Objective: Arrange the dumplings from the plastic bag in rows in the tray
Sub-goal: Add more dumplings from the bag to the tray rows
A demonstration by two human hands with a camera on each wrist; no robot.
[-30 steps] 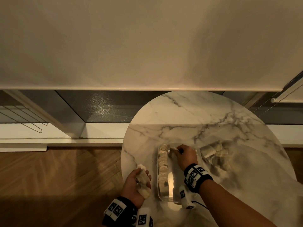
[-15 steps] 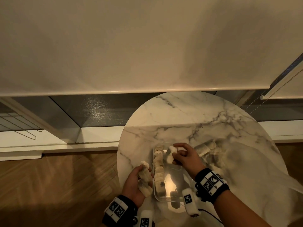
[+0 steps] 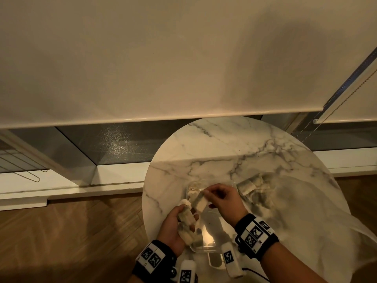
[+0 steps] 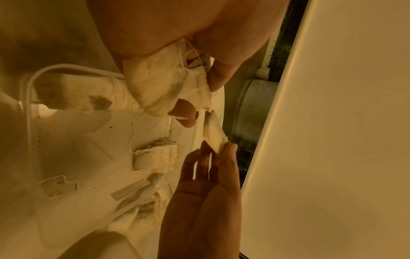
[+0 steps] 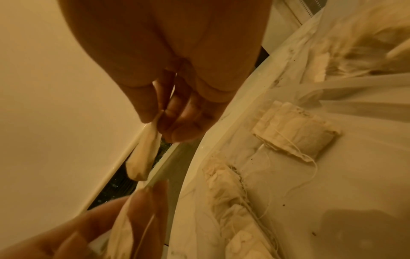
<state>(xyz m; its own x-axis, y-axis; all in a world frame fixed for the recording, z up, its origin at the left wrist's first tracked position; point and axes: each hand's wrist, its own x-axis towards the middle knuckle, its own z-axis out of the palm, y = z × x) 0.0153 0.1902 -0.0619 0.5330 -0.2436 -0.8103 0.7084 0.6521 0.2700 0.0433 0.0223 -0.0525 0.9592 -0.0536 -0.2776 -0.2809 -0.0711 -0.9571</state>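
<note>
My left hand grips a bunch of pale cloth-like dumplings at the near left edge of the clear tray. The bunch fills the left wrist view. Just beyond it my right hand pinches one dumpling by its end, hanging above the tray; it also shows in the right wrist view. A row of dumplings lies along the tray's left side, with a single one beside it. The plastic bag, to the right, holds more dumplings.
The tray sits on a round marble table whose left edge drops to a wooden floor. A roller blind and a window sill lie beyond. Bare marble shows at the table's far side.
My right hand has come back from the tray's far end toward my left hand, now with a dumpling pinched and lifted. My left hand has shifted slightly toward the tray.
</note>
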